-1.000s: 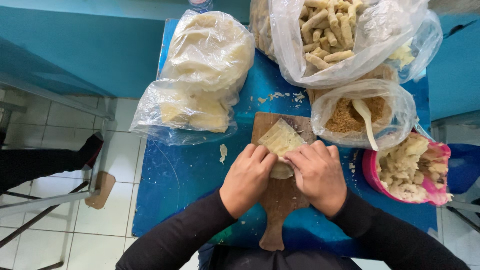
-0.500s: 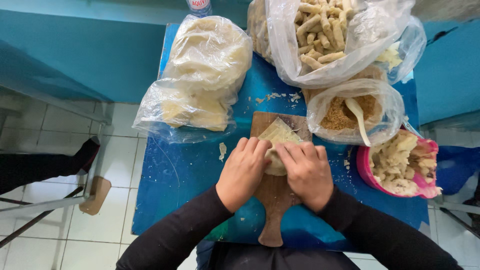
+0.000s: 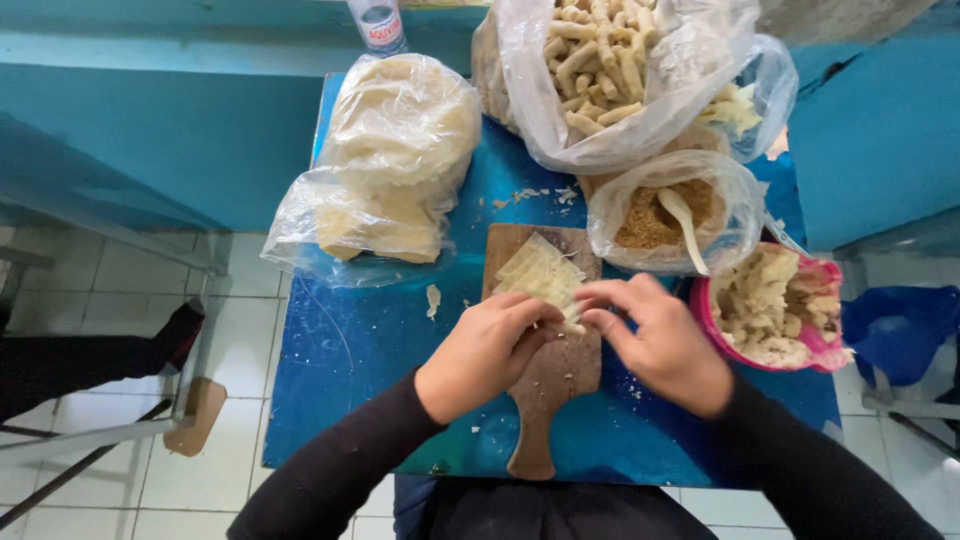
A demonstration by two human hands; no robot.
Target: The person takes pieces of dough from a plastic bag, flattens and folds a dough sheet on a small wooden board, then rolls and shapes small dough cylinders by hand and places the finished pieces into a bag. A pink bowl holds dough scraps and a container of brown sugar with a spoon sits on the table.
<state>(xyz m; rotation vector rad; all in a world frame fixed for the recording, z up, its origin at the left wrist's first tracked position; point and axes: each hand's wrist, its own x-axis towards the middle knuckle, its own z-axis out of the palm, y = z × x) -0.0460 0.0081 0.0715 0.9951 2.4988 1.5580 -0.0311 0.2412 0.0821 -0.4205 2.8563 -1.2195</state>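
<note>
White floor tiles surround a small blue table (image 3: 360,340) set against a teal wall. On it lies a wooden paddle-shaped cutting board (image 3: 552,385), handle toward the person. Both hands meet over the board: the left hand (image 3: 487,352) curls its fingers around the near edge of a pale, thin pastry wrapper (image 3: 538,272), and the right hand (image 3: 660,342) pinches the same wrapper with fingertips bent inward. Beyond the board sit a clear bag of stacked wrappers (image 3: 385,165), a bag of finished rolls (image 3: 610,60), a bag of brown crumbs with a spoon (image 3: 665,212), and a pink bowl of pale filling (image 3: 775,310) at the right.
</note>
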